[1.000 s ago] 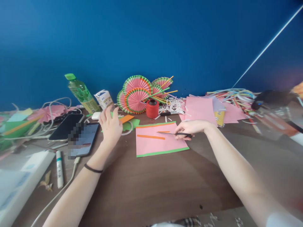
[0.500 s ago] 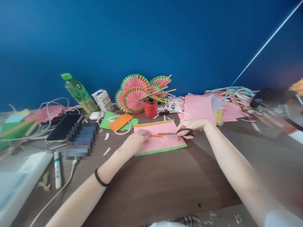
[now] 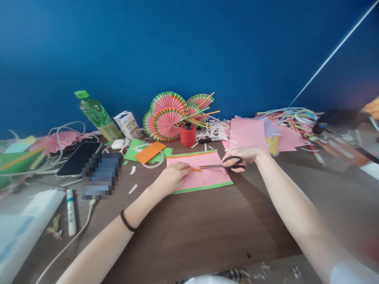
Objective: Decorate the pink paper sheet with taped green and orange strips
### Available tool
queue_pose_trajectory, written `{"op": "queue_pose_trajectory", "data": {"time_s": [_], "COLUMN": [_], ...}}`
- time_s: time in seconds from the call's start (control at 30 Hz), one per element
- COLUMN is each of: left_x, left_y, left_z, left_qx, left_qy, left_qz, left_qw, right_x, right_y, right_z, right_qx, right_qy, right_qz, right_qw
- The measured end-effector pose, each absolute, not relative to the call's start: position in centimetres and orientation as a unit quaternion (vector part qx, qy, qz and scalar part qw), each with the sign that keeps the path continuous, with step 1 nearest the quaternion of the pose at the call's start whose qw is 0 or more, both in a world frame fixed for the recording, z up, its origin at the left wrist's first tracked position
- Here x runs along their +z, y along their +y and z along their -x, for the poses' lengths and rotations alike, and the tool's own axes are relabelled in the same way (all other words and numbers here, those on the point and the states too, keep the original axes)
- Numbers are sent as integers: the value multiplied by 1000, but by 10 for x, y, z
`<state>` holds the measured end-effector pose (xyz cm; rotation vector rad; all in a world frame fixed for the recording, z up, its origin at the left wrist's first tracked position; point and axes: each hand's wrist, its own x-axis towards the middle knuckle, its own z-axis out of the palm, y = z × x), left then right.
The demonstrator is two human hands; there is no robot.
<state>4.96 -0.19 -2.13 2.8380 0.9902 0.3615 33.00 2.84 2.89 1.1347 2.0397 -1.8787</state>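
A pink sheet of paper [image 3: 207,180] with green edges and an orange line along its far edge lies flat on the table. My left hand [image 3: 177,174] is over its left part, fingers together on a narrow orange paper strip [image 3: 197,170]. Only the strip's right end shows beyond the fingertips. In my right hand [image 3: 247,154] are scissors [image 3: 211,166] with black handles, fingers around the loops. Their blades point left above the pink sheet, tips close to the strip's end; the blades look closed or nearly so.
Folded paper fans [image 3: 168,120] lean against the blue wall behind a red thread spool [image 3: 188,136]. Orange paper [image 3: 150,152], a bottle [image 3: 97,118], a carton [image 3: 128,125], phones [image 3: 78,159] and a marker [image 3: 71,213] are left. Pink sheets [image 3: 248,133] lie at right.
My left fingers have moved slightly right, and less of the orange strip shows past them. The scissors have shifted a little right. The view has moved slightly.
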Motion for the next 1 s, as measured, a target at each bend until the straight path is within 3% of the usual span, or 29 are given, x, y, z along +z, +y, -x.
{"op": "queue_pose_trajectory", "data": {"time_s": [0.3,1.0], "left_x": [-22,-28], "left_y": [-3,-7], "left_z": [-51,-59], "left_qx": [97,162], "left_qy": [341,303], "left_qz": [-934,-935], "left_qw": [34,89], "right_x": [29,22], "right_y": [29,32], "right_z": [-331,-332], "right_qx": [-632,-661], "right_qy": [676,662], "right_qz": [-373,-348], "right_qw": [72,62]}}
